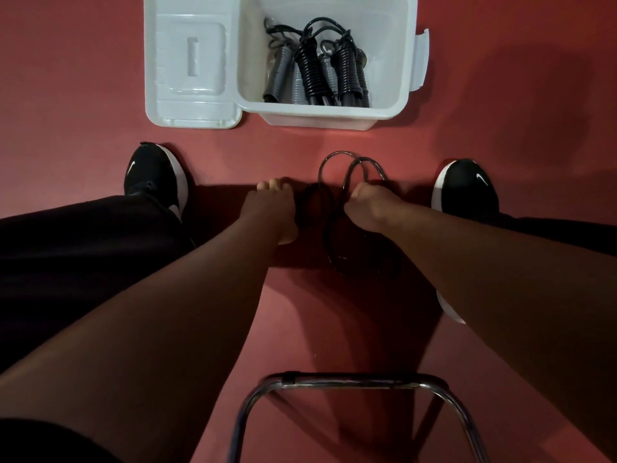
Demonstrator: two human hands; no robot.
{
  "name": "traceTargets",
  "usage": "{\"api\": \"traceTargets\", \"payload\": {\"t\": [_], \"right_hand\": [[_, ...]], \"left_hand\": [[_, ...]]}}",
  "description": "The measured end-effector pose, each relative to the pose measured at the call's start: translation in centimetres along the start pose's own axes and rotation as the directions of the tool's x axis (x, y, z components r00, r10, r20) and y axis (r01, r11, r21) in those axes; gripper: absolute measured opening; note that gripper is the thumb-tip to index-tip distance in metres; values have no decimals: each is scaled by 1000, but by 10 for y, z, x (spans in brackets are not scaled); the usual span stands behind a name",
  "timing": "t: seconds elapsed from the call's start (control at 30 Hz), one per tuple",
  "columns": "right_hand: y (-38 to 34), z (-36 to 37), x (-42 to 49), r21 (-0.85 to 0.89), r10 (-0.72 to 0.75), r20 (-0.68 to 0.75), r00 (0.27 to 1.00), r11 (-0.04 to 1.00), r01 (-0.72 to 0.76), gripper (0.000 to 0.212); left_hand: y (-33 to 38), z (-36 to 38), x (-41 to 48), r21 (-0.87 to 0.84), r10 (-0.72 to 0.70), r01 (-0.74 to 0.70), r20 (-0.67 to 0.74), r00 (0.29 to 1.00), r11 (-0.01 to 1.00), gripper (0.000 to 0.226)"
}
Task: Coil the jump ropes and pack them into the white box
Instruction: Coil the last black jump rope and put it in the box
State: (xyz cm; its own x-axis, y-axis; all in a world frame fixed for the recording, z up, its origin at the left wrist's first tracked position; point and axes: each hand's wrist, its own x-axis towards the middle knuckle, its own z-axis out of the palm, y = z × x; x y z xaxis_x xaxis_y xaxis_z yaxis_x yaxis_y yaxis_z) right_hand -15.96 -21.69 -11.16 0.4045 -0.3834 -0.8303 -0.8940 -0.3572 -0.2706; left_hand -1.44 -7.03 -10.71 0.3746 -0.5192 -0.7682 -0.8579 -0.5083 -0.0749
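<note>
1. Floor [83, 95], red and matte, fills the view as you look straight down between your knees.
2. Ahead of your feet the white box [317, 112] sits open on it, and the lid [190, 61] lies flat against the box's left side.
3. Nearest you, a metal chair frame [350, 384] curves across the bottom edge.
4. Your left shoe [157, 175] and right shoe [467, 185], both black, stand well apart.
5. Inside the box lie the coiled jump ropes [314, 71], black and grey, bundled together.
6. Between your shoes, a loose jump rope [337, 162] loops over the floor.
7. Your right hand [370, 203] is closed around those loops.
8. Your left hand [273, 208] reaches down just beside the rope, fingers bent in shadow. You cannot tell whether it holds anything.
</note>
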Motion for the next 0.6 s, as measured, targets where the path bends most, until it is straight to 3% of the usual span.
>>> {"api": "traceTargets", "payload": {"t": [0.13,0.2,0.27,0.33,0.4,0.47,0.6], "right_hand": [[-3,3,0,-20,13,19,1000,1000,-12,34],[-7,4,-2,-57,31,29,999,998,-29,33],[-12,2,-4,-114,59,17,998,992,-56,32],[-17,-3,-11,-108,53,-5,999,993,-54,25],[-19,-8,-16,1,49,5,999,999,-49,9],[-27,-14,-34,203,81,70,994,975,-94,8],[-53,-33,-84,609,-25,183,983,787,-93,28]], "left_hand": [[-1,3,-3,88,54,-47,-71,996,995,56],[-2,0,3,72,42,-39,-32,999,997,52],[-6,-9,7,-49,30,-27,75,997,998,54],[-13,-24,4,-323,96,-23,211,973,946,48],[-23,-40,-7,-591,180,37,304,935,806,27],[-33,-59,-28,-735,224,86,313,923,673,13],[-41,-91,-76,-878,248,117,255,935,464,17]]}}
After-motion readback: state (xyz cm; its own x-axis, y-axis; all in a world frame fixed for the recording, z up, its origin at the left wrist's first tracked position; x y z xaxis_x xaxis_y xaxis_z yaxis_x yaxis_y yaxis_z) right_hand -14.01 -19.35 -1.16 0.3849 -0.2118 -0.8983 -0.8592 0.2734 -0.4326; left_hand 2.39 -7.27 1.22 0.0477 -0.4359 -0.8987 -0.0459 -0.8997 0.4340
